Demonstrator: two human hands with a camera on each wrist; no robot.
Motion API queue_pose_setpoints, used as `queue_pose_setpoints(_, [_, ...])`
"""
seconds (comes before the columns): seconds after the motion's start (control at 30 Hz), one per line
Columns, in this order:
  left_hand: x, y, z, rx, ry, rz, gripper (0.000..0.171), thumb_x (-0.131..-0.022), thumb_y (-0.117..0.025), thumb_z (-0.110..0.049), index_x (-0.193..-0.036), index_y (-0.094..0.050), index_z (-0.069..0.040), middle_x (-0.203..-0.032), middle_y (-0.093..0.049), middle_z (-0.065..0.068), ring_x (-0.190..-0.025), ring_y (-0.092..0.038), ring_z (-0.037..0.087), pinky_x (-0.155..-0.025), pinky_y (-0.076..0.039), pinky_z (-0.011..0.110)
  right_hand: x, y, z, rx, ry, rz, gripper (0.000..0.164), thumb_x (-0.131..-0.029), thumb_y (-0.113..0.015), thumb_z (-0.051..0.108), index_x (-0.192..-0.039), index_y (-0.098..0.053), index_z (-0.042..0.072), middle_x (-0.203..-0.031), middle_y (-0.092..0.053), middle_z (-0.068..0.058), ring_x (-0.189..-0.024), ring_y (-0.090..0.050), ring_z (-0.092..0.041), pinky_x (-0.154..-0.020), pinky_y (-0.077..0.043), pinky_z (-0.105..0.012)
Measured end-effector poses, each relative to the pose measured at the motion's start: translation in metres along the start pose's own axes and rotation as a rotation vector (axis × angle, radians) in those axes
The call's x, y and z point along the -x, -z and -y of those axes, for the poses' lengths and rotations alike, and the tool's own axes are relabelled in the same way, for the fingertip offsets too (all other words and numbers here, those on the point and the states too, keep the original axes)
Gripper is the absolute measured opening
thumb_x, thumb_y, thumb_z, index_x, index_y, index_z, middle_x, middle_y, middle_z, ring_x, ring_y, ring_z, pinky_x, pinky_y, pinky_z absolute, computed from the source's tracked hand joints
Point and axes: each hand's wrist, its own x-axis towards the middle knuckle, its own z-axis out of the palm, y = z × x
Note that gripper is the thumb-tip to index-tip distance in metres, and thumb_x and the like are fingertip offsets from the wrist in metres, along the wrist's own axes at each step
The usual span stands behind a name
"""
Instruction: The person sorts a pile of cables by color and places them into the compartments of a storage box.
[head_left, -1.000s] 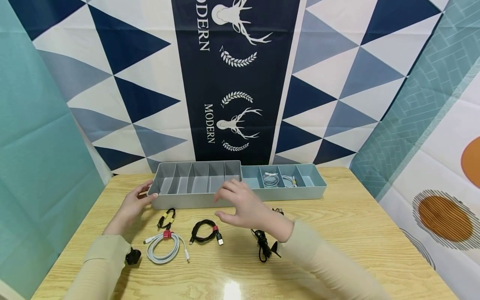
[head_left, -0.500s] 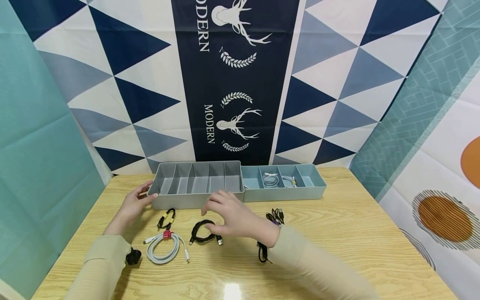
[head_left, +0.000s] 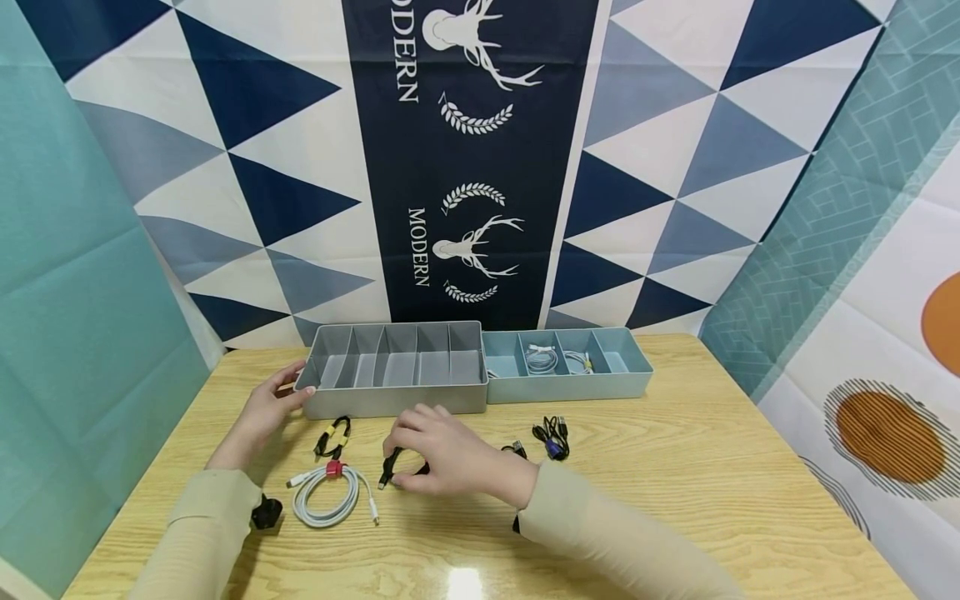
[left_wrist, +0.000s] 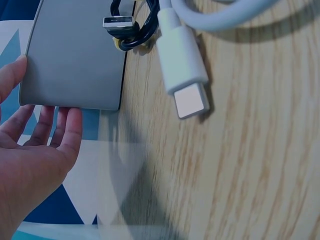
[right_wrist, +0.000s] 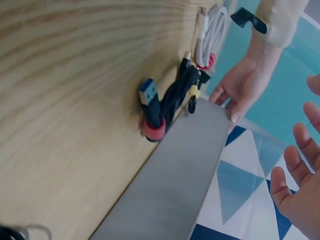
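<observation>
At the back left of the table stands a long grey divided box. My left hand holds its left end, thumb at the front corner and fingers against the end wall, as the left wrist view shows. My right hand is over a coiled black USB cable, partly covering it. In the right wrist view the fingers of that hand are spread, apart from the cable, whose red tie shows. A coiled white cable with a red tie and a small black cable with yellow ties lie nearer my left hand.
A light blue divided box adjoins the grey one on the right, with white cables in some compartments. A black cable with a blue tie lies before it. Another black cable is partly hidden by my right sleeve.
My right hand has moved left and toward me, from in front of the grey box to over the black USB cable. My left hand stays on the box.
</observation>
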Motion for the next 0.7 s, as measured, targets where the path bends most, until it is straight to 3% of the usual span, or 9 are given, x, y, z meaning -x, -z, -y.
queue_pose_setpoints(0.33, [0.000, -0.001, -0.001, 0.005, 0.007, 0.001, 0.068, -0.096, -0.055, -0.028, -0.152, -0.019, -0.014, -0.152, -0.020, 0.025, -0.135, -0.027, 0.044, -0.104, -0.035, 0.054, -0.003, -0.017, 0.006, 0.030, 0.008, 0.080, 0.026, -0.085, -0.064, 0.040, -0.107, -0.059, 0.027, -0.106, -0.054, 0.011, -0.104, -0.048, -0.007, -0.087, -0.039, -0.024])
queue_pose_setpoints(0.7, [0.001, -0.001, -0.002, 0.024, 0.001, 0.006, 0.068, -0.096, -0.055, -0.027, -0.152, -0.018, -0.014, -0.152, -0.019, 0.024, -0.134, -0.028, 0.043, -0.104, -0.035, 0.054, -0.007, -0.032, 0.012, 0.071, 0.024, 0.159, 0.030, -0.083, -0.067, 0.040, -0.109, -0.059, 0.027, -0.108, -0.054, 0.012, -0.102, -0.046, -0.006, -0.085, -0.039, -0.023])
